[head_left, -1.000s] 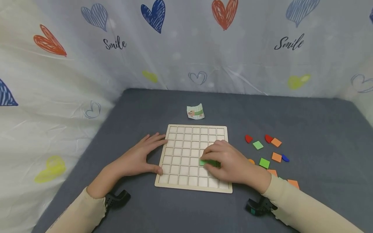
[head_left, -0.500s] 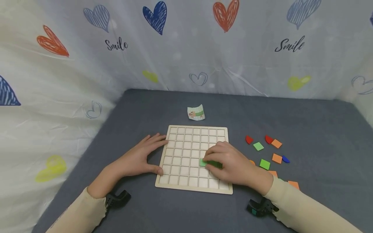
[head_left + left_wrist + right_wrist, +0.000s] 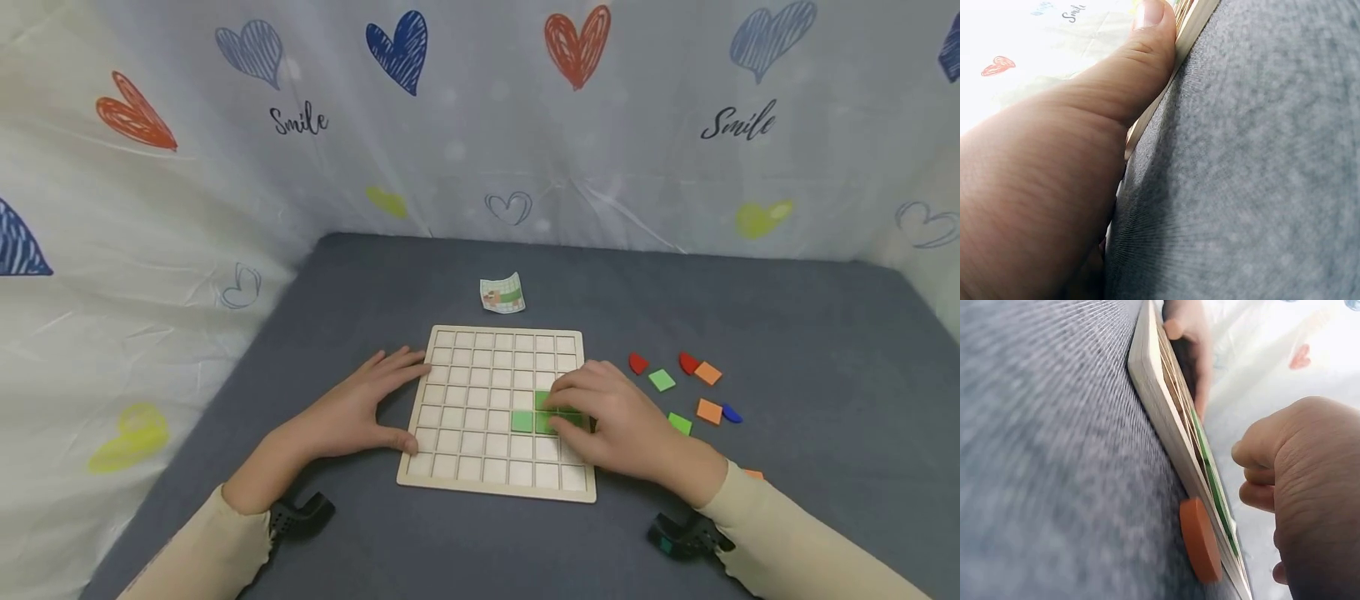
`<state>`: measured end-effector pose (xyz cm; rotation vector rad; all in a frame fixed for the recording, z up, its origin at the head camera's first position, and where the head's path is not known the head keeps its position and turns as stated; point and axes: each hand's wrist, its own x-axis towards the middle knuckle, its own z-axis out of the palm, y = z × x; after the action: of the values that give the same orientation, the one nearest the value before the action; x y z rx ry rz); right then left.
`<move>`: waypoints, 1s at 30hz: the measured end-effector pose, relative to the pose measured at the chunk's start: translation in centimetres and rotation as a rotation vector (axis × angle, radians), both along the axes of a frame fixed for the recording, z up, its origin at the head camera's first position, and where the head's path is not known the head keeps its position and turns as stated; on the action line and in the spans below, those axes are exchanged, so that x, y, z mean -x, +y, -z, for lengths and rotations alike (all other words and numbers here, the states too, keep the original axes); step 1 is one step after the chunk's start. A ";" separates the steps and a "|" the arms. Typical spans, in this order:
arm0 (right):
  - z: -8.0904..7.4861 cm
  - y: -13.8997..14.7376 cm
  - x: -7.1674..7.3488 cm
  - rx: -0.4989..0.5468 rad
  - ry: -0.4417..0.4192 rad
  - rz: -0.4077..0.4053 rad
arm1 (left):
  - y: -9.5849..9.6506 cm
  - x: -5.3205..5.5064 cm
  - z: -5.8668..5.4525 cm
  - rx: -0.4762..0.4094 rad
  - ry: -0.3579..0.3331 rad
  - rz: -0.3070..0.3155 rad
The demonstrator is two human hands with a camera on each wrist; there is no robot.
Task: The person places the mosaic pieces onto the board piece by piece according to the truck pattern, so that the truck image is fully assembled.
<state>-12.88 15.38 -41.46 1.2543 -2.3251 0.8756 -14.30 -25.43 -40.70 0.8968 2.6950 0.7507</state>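
Note:
A pale wooden grid board (image 3: 459, 464) lies flat on the dark grey cloth. My left hand (image 3: 352, 408) is spread along its left side, with the thumb and fingertips touching the rim; in the left wrist view, the thumb (image 3: 1147, 56) rests against that edge. Over the board's right side is my right hand (image 3: 618, 417), fingers bent, no piece visible in them. Near its fingertips a light green tile (image 3: 522, 421) and several darker green tiles (image 3: 545, 423) sit in the squares, some partly hidden. The right wrist view shows the right hand (image 3: 1319, 469) apart from the green tiles (image 3: 1210, 469).
A small picture card (image 3: 502, 294) lies behind the board. To the right are scattered loose pieces: red ones (image 3: 637, 362), green squares (image 3: 662, 380), orange squares (image 3: 708, 411) and a blue one (image 3: 732, 413). An orange piece (image 3: 1200, 540) lies beside the board's edge in the right wrist view.
My right hand has drawn back to the right, uncovering more of the green tiles in the squares. The left hand has stayed at the board's left edge.

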 end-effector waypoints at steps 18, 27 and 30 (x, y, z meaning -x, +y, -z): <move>-0.1 7.2 -2.2 -0.014 0.013 0.221 | 0.1 -0.1 -0.1 0.007 0.004 0.000; 0.1 10.5 -3.3 -0.041 0.003 0.323 | 0.3 0.1 -0.2 0.011 0.010 0.011; 0.3 11.2 -3.6 -0.049 0.000 0.340 | 0.2 0.1 0.0 0.010 0.012 0.011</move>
<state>-9.31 26.62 -41.81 0.8366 -2.4726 0.7057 -14.40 -25.22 -40.72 0.9160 2.6996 0.7309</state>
